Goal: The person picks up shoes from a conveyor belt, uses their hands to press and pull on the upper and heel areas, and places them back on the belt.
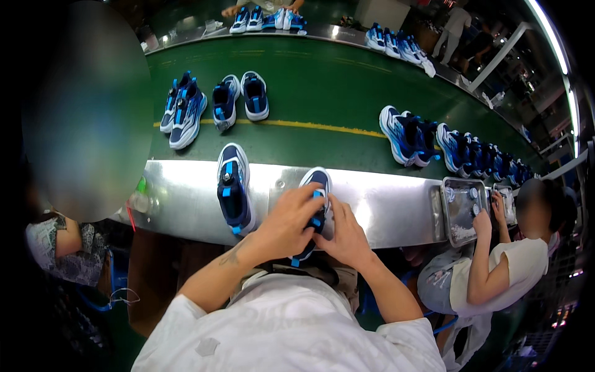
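Note:
A navy, blue and white sneaker [317, 176] stands on the metal bench in front of me, its toe pointing away. My left hand [280, 217] lies over its left side and top, with fingers bent onto the lacing area. From the right, my right hand [344, 234] grips the shoe's side, thumb and fingers around the opening. Both hands cover most of the upper, so what the fingertips pinch there is hidden. Just left of my left hand, a matching sneaker [234, 192] with a round dial and bright blue tabs stands upright, untouched.
Beyond the metal bench [384, 204] runs a green conveyor belt [310, 87] with a yellow line. More sneakers [186, 115] stand on it at left, and a row [458, 149] at right. A metal tray [447, 214] with small parts sits near a co-worker [502, 266] on my right.

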Available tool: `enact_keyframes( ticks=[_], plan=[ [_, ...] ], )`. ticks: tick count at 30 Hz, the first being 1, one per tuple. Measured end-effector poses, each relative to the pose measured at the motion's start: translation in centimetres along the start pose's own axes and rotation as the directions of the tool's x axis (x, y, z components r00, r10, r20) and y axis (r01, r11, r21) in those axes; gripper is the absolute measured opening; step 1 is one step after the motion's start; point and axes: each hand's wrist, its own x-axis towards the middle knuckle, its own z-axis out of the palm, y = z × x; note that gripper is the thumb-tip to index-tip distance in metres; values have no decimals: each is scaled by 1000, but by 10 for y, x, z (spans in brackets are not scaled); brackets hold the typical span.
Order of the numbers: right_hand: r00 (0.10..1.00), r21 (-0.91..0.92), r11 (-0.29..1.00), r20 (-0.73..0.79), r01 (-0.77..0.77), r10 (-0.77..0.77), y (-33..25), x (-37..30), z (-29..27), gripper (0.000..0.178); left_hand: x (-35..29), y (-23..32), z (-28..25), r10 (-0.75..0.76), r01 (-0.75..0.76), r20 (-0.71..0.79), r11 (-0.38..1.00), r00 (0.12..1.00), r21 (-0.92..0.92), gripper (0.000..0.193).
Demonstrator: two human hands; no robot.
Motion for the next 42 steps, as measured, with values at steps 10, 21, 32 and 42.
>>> enact_keyframes(
  ticks=[10,21,32,42],
  plan=[
    [965,343,913,213,-222,155,-3,-2,-14,67,-12,-14,43,137,-129,-32,973,990,193,56],
    [858,-253,886,449,389,-249,-20,71,-49,20,-26,-21,63,-379,343,-301,924,875,-167,54],
    [891,-303,908,432,290,-140,-16,72,-43,36,-26,-17,71,-365,331,-338,931,867,-155,48],
    [892,-408,905,445,123,79,-21,57,-32,30,-23,-10,66,-388,347,-306,920,870,-181,50]
  ],
)
